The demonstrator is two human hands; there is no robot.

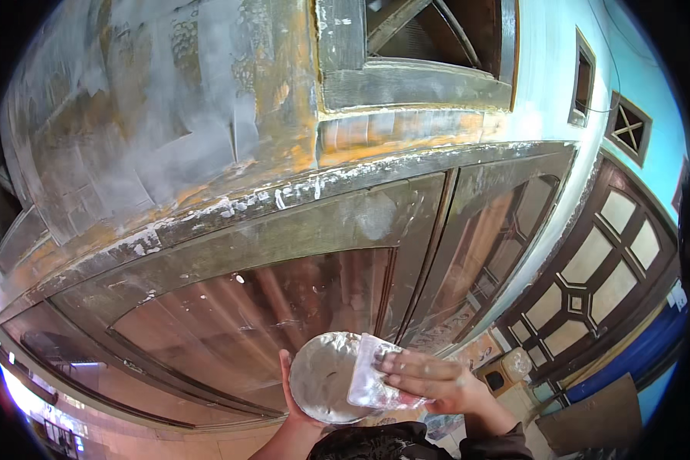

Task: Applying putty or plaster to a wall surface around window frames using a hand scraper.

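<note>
Container (334, 420), round with a bright rim, is located at lower centre, in front of the glazed brown panel (314, 287). Pale grey-white material (322, 376) covers its inside, with a small dark mark near the middle; we cannot tell its depth. Our left hand (299, 412) cups the container from the left and below, thumb upright along the rim. Our right hand (435, 381) pinches a flat pale plate (366, 374), fingers extended close together across its face; the thumb is hidden. We see the plate overlapping the container's right side, contact unclear, and white residue on our right fingers
</note>
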